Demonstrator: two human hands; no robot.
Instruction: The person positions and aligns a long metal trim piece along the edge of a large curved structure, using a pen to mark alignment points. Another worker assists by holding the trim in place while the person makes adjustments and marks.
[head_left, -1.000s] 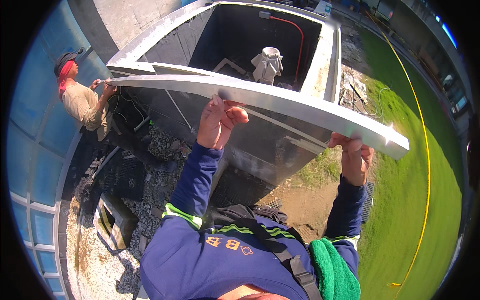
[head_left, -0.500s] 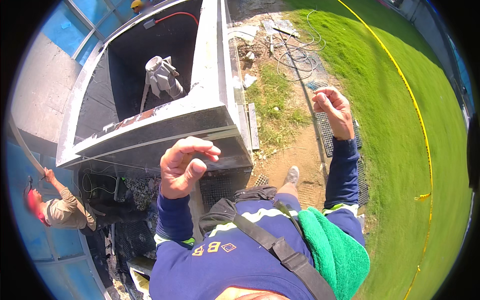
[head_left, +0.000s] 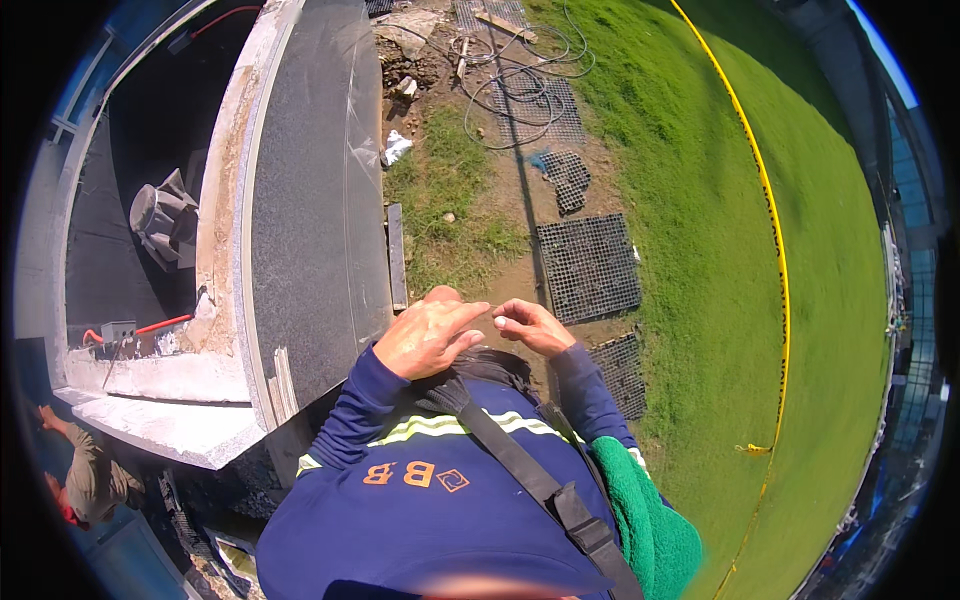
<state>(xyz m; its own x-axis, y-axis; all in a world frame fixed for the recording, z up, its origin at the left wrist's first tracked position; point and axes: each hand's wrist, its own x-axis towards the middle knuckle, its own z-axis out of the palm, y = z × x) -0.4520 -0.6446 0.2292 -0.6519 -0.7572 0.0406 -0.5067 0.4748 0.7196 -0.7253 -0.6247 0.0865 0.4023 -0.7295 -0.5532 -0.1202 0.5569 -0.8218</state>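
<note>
My left hand (head_left: pixel 430 337) is low in front of my waist, back up, fingers loosely extended and apart, holding nothing visible. My right hand (head_left: pixel 530 326) is just right of it, fingers curved with a small gap at the thumb, also with nothing visible in them. Both are over my dark waist bag (head_left: pixel 492 372). A strap (head_left: pixel 525 480) crosses my navy shirt, and a green towel (head_left: pixel 645 535) hangs at the right. To the left stands a dark box structure (head_left: pixel 320 200) with a whitish rim (head_left: pixel 235 165); inside are a wrapped pipe (head_left: pixel 160 215) and a red conduit (head_left: pixel 160 325).
A co-worker (head_left: pixel 90 470) is at the lower left. Plastic grid mats (head_left: pixel 588 268), coiled cables (head_left: pixel 525 105) and a loose board (head_left: pixel 396 256) lie along the dirt strip ahead. Yellow tape (head_left: pixel 765 190) runs across the lawn (head_left: pixel 830 320) on the right.
My hands have let go of the long pale bar and come down to my waist. The view has turned right, the box now left; the co-worker shifted lower left in view.
</note>
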